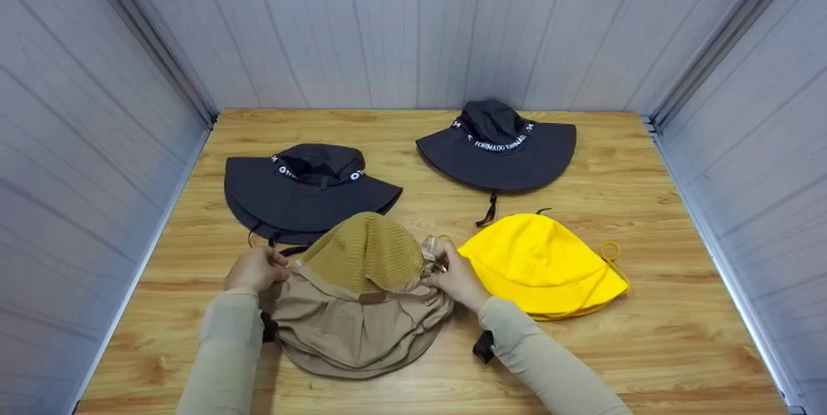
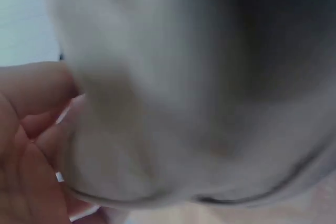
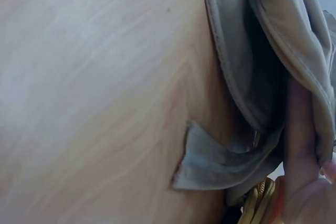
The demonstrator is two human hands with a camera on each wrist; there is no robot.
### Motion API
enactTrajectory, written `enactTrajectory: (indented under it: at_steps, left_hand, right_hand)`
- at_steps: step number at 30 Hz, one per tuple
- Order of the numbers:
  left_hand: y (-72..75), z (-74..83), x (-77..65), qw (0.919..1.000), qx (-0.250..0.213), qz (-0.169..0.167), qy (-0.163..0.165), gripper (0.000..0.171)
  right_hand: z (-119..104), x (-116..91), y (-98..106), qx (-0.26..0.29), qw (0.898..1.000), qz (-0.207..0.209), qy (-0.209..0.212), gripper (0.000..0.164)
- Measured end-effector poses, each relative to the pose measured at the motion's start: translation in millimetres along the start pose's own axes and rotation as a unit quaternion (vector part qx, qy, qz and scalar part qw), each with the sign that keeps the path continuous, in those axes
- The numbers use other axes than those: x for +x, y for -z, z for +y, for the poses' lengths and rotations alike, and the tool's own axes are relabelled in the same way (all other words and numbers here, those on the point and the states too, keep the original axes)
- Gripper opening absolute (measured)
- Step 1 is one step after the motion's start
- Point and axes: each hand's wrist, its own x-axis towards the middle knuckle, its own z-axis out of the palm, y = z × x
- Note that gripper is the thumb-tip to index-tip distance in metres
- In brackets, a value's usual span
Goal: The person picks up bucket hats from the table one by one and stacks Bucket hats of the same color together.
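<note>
A beige sun hat (image 1: pixel 362 337) with a mustard mesh crown (image 1: pixel 365 250) lies in front of me, its crown away from me. My left hand (image 1: pixel 255 271) pinches the hat's left side where mesh and cloth meet. On the opposite side, my right hand (image 1: pixel 460 279) grips the cloth beside a small clear tag (image 1: pixel 429 247). Blurred beige cloth fills most of the left wrist view, fingers (image 2: pixel 39 85) at its edge. In the right wrist view, one finger (image 3: pixel 302 124) lies under a fold of the brim, and a loose strap (image 3: pixel 212 169) hangs nearby.
Right of the beige hat is a yellow bucket hat (image 1: pixel 536 260) with a cord. Dark wide-brimmed hats lie behind, one dark hat (image 1: pixel 291 198) at left and another dark hat (image 1: pixel 510 166) at back right. Pale panel walls (image 1: pixel 413 27) enclose the wooden table (image 1: pixel 685 337).
</note>
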Motion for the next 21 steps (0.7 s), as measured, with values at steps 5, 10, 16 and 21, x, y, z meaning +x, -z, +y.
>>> enactTrajectory:
  at_steps: [5,10,16,21]
  left_hand:
    - [11.0,18.1,-6.9,0.9935,0.061,-0.073,-0.062,0.038]
    - [21.2,42.7,-9.7,0.9849,0.037,-0.114,-0.125,0.052]
    - [29.5,65.3,2.9,0.9924,-0.064,-0.058,-0.088,0.067]
    - [32.2,64.5,25.8,0.9693,-0.244,-0.022,0.018,0.077]
  right_hand:
    - [-0.1,-0.4,0.9,-0.002,1.000,-0.005,0.004,0.043]
    - [1.1,0.5,1.4,-0.002,1.000,-0.004,0.001,0.043]
    - [2.5,1.8,1.2,0.010,1.000,-0.005,-0.002,0.044]
    - [1.2,1.5,0.4,0.015,1.000,-0.012,-0.011,0.043]
